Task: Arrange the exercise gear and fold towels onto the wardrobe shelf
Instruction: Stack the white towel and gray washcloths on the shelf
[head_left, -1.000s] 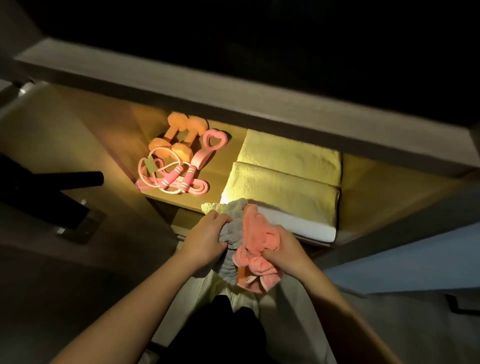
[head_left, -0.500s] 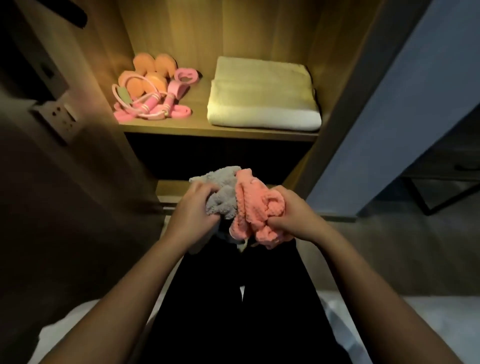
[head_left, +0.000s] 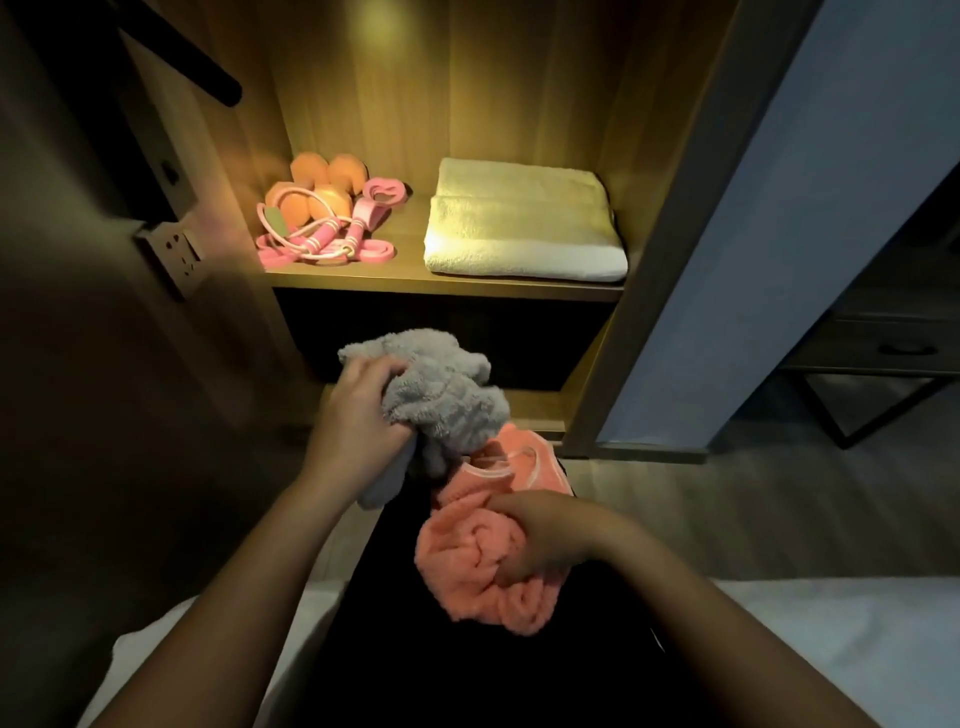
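Wood floor (head_left: 727, 514), wall socket (head_left: 174, 254), dark desk (head_left: 883, 343)

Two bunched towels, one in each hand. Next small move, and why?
Probably lower the coral towel onto the lap and let go, freeing the right hand. Each hand grips one crumpled towel, so neither can be folded. The left hand holds the grey towel higher, nearer the shelf, where a folded cream towel lies.

I read the wardrobe shelf (head_left: 447, 287) as matt wood-grain board. On it, the folded cream towel (head_left: 524, 234) is nubby terry cloth and the pink exercise gear (head_left: 363, 218) is smooth, faintly glossy plastic. Below the shelf, the grey towel (head_left: 447, 395) and coral towel (head_left: 467, 566) look like plush, fluffy cloth.
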